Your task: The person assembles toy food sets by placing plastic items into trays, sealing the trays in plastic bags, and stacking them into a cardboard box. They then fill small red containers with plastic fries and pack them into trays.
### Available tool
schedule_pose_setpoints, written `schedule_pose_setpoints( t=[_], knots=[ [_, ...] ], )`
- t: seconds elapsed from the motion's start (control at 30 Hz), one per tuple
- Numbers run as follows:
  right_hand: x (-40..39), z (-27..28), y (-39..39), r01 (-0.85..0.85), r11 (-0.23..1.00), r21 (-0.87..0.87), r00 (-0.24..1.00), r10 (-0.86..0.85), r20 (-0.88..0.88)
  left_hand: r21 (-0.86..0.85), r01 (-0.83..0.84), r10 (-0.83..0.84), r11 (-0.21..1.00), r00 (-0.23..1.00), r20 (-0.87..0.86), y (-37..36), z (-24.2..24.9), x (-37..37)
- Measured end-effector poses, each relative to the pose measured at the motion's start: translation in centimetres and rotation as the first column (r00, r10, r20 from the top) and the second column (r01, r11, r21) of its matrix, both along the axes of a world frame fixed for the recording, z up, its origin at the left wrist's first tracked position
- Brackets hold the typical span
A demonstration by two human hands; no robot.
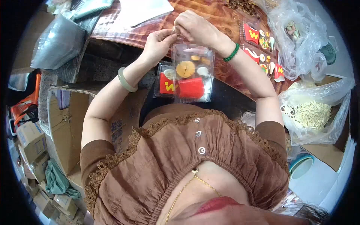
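My left hand (159, 45), with a pale bangle at the wrist, has its thumb and fingertips pinched together. My right hand (197, 29), with green beads at the wrist, is closed against those fingertips. What they pinch is too small and covered to name. Just below them is a clear plastic pack (208, 80) containing a red piece, a round orange-yellow piece and small white and yellow bits. Whether the fingers grip its top edge cannot be made out. Partly under it lies a second clear pack with a red fries box piece (165, 83) bearing a yellow mark.
More filled packs (252, 34) lie on the reddish wooden table (228, 62), near white sheets (144, 11). Clear plastic bags (300, 22) sit at right, above a lined box of pale pieces (313, 114). Stacked clear trays (58, 43) and an open carton (69, 127) are at left.
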State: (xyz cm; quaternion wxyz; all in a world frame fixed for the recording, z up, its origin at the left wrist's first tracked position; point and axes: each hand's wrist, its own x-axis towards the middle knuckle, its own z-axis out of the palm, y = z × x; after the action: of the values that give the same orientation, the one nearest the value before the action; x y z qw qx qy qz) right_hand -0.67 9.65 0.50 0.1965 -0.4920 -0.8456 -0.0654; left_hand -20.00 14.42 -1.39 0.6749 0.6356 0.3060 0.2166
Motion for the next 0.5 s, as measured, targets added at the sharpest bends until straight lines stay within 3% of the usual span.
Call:
schedule_pose_setpoints(
  t=[0.03,0.1,0.13,0.17,0.2,0.23,0.27,0.33,0.37,0.43,0.47,0.5],
  knots=[
    [0.4,-0.2,-0.2,0.082,0.996,0.034,0.981,-0.074,-0.179,0.025,0.0,-0.001,1.0,1.0,0.024,0.0,-0.1,0.0],
    [2.0,-0.1,-0.6,0.169,0.984,0.049,0.925,-0.142,-0.353,-0.054,0.027,-0.024,0.998,0.998,0.052,0.2,0.0,-0.6],
    [3.7,0.3,-1.0,0.093,0.996,-0.011,0.674,-0.071,-0.735,-0.126,0.052,-0.042,0.991,0.996,0.081,0.3,0.2,-0.9],
    [5.9,0.9,-1.6,-0.004,1.0,-0.029,0.273,-0.026,-0.962,-0.127,0.052,-0.042,0.991,0.996,0.081,0.5,0.2,-1.1],
    [8.3,1.3,-2.5,-0.095,0.995,-0.002,-0.191,-0.021,-0.981,-0.263,0.008,0.014,0.965,0.996,0.083,0.6,0.2,-1.2],
    [10.4,1.6,-4.2,-0.233,0.969,0.076,-0.452,-0.039,-0.891,-0.395,-0.033,0.068,0.918,0.995,0.075,0.7,0.1,-1.4],
    [12.4,1.9,-5.9,-0.316,0.932,0.176,-0.684,-0.096,-0.723,-0.398,-0.032,0.066,0.917,0.995,0.073,0.8,-0.1,-1.5],
    [13.6,2.9,-9.6,-0.42,0.907,0.009,-0.576,-0.259,-0.775,-0.454,-0.026,0.086,0.89,0.99,0.113,0.9,-0.5,-1.7],
    [12.8,3.5,-11.1,-0.321,0.906,-0.276,-0.404,-0.394,-0.825,-0.457,-0.023,0.084,0.889,0.99,0.113,0.6,-0.5,-1.7],
    [9.8,2.6,-11.7,-0.235,0.718,-0.655,-0.067,-0.685,-0.726,-0.275,0.043,-0.011,0.961,0.993,0.117,-0.2,-0.4,-1.5],
    [7.2,2.4,-11.5,-0.131,0.621,-0.773,0.133,-0.762,-0.634,-0.273,0.062,-0.01,0.96,0.982,0.189,-0.5,-0.7,-1.3],
    [4.6,2.2,-11.0,-0.103,0.678,-0.728,0.198,-0.704,-0.682,-0.273,0.072,-0.02,0.959,0.982,0.189,-0.6,-0.9,-1.2]
  ],
)
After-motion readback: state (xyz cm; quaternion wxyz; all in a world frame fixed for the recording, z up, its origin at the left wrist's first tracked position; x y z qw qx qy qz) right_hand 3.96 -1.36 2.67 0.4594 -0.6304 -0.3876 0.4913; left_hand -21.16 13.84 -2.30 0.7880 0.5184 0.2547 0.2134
